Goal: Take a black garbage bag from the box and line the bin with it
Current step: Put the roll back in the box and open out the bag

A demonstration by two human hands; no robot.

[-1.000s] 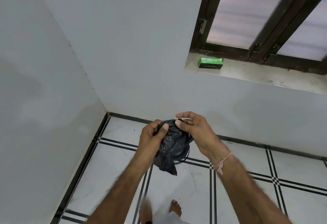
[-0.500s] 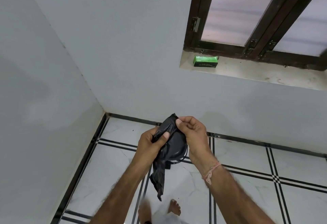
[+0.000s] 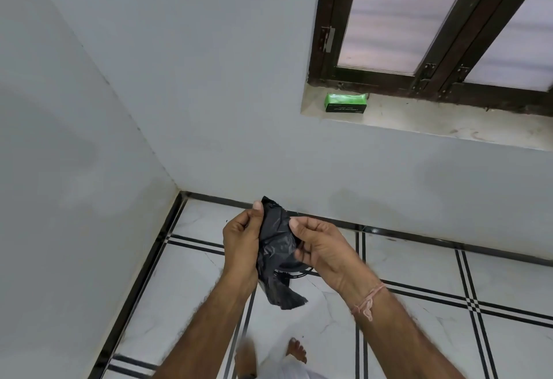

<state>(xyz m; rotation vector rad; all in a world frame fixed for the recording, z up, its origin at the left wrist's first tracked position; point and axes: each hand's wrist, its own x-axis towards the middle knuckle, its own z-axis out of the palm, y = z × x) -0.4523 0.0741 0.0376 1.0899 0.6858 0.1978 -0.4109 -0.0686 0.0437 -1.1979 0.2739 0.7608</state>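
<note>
A crumpled black garbage bag [image 3: 276,254] hangs between my two hands above the tiled floor. My left hand [image 3: 242,239] pinches its upper left edge with thumb and fingers. My right hand [image 3: 320,247] grips its right side, thumb on top. The bag's loose lower end [image 3: 287,299] dangles below my hands. A green and black box [image 3: 346,103] lies on the window sill at the upper right, well away from both hands. Behind the bag a dark round rim [image 3: 299,271] of something on the floor shows; most of it is hidden.
White walls meet in a corner at the left. The window sill [image 3: 449,123] juts below a dark wooden window frame [image 3: 425,76]. White floor tiles with black lines [image 3: 419,289] spread to the right. My bare feet [image 3: 294,348] stand at the bottom.
My hands have shifted apart on the bag, the left thumb now at its top corner. The bag's hanging tail has swung right and bunched shorter. The view has tilted slightly.
</note>
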